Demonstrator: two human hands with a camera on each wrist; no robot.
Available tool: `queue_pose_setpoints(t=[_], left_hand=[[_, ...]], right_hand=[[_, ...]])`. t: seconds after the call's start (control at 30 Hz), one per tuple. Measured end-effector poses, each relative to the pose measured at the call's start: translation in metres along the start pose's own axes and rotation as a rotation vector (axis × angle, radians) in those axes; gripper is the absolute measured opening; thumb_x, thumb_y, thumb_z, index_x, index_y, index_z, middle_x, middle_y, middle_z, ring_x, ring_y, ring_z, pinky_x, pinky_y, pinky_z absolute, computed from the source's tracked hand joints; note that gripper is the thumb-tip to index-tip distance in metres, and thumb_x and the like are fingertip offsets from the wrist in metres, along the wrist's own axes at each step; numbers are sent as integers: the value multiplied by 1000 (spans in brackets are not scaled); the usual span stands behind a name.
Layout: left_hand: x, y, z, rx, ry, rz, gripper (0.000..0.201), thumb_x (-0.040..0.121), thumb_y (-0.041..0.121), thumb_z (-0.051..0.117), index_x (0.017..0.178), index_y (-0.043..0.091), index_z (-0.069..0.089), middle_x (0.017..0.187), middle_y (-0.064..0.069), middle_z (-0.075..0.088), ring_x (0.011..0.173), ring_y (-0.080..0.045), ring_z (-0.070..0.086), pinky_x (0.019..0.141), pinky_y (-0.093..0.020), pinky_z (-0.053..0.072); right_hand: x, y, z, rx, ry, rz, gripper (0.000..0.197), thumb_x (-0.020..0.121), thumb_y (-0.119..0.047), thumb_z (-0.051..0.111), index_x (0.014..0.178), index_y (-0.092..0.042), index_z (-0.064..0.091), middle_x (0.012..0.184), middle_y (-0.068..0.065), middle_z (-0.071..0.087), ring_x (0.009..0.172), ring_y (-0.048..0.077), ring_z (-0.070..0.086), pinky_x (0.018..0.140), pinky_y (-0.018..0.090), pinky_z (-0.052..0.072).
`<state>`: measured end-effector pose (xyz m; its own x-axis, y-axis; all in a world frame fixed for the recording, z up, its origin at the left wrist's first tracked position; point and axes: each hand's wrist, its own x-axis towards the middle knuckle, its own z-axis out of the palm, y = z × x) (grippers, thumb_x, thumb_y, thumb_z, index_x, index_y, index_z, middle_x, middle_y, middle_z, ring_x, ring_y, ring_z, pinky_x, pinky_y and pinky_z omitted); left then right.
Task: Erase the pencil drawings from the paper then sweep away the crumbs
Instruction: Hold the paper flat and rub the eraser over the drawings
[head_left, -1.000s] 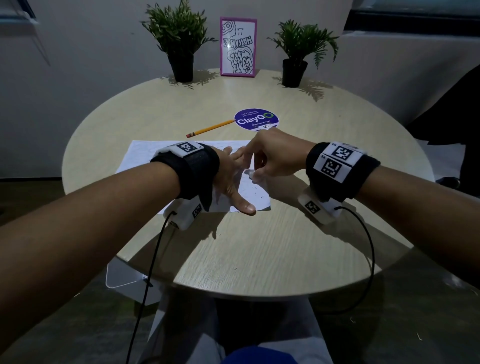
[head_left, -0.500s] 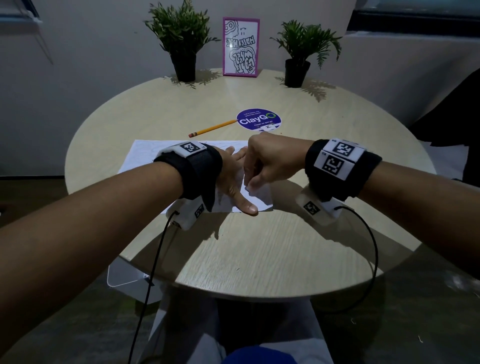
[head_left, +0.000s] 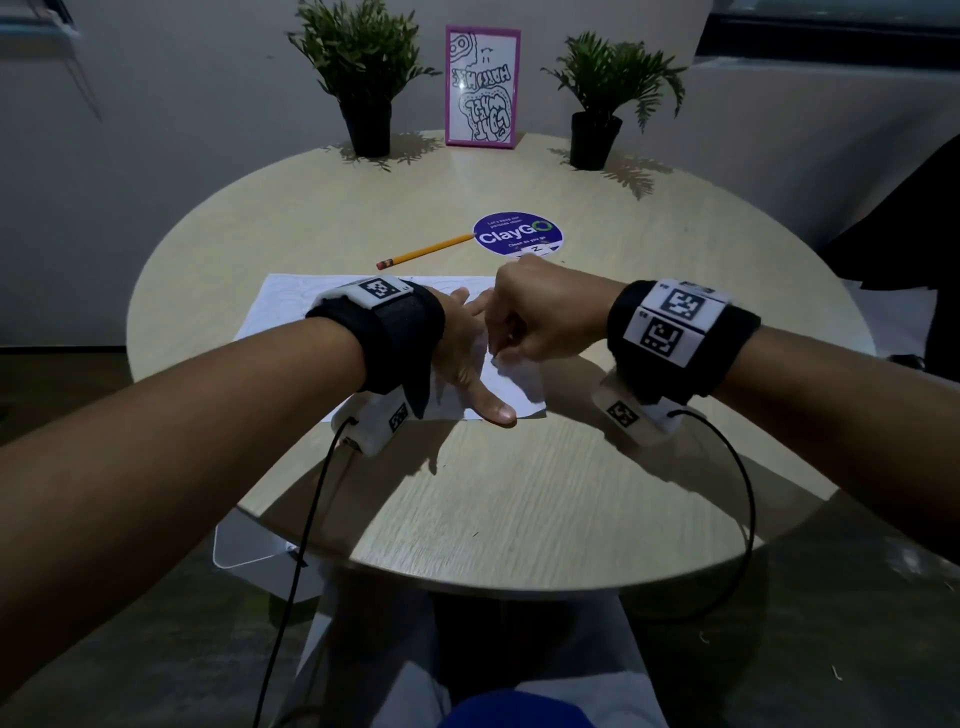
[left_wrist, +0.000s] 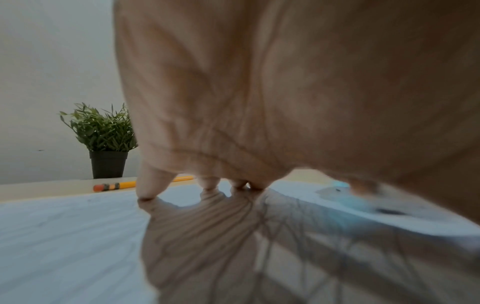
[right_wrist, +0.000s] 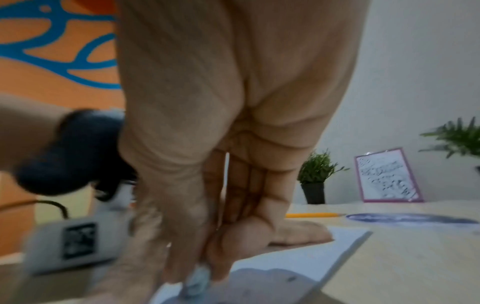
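Right hand (head_left: 540, 322) pinches pale blue eraser (right_wrist: 196, 277), tip pressed on paper (head_left: 291, 306) near its right end; left hand (head_left: 467, 364) flat, fingers spread, pinning sheet on table (head_left: 519, 493); pencil (head_left: 423, 250) lies just beyond paper. Risk: hard stroke may buckle or tear unpinned right edge; crumbs may scatter. Versus a second ago: right hand has drawn nearer, toward left thumb; left unmoved.

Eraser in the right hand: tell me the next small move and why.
Probably keep rubbing the eraser over the paper: the right hand pinches it against the sheet, the left hand presses the paper flat, and faint pencil lines remain.
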<state>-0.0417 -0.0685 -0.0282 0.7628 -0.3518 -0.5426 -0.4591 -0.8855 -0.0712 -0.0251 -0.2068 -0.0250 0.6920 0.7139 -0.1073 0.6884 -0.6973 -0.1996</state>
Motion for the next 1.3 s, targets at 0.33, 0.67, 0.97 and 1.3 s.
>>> queue_pose_setpoints(t=[0.33, 0.67, 0.97, 1.3], left_hand=[[0, -2, -1, 38, -43, 8, 98, 75, 78, 56, 156, 35, 21, 166, -6, -2, 152, -34, -3, 120, -59, 15], [0, 0, -1, 45, -11, 18, 101, 78, 76, 57, 158, 33, 13, 165, -4, -6, 152, -34, -7, 120, -57, 11], [7, -4, 2, 39, -28, 28, 103, 68, 84, 56, 155, 40, 22, 166, 0, -6, 152, -32, -10, 120, -61, 9], [3, -45, 4, -168, 54, 129, 110, 60, 79, 73, 149, 60, 12, 166, 10, -8, 153, -19, -5, 121, -48, 5]], right_hand=[[3, -3, -2, 16, -52, 0, 7, 79, -20, 82, 85, -18, 81, 68, -23, 68, 67, -4, 62, 58, 11, 45], [0, -4, 0, 57, -19, 8, 6, 80, -22, 80, 85, -18, 81, 73, -22, 70, 69, 5, 63, 63, 25, 50], [1, -5, -3, 116, -107, 38, 12, 78, -27, 84, 87, -21, 82, 69, -24, 70, 65, -2, 65, 67, 27, 56], [-1, 11, -6, 7, 13, 109, 8, 81, -23, 80, 88, -20, 82, 73, -4, 73, 65, 6, 61, 59, 25, 47]])
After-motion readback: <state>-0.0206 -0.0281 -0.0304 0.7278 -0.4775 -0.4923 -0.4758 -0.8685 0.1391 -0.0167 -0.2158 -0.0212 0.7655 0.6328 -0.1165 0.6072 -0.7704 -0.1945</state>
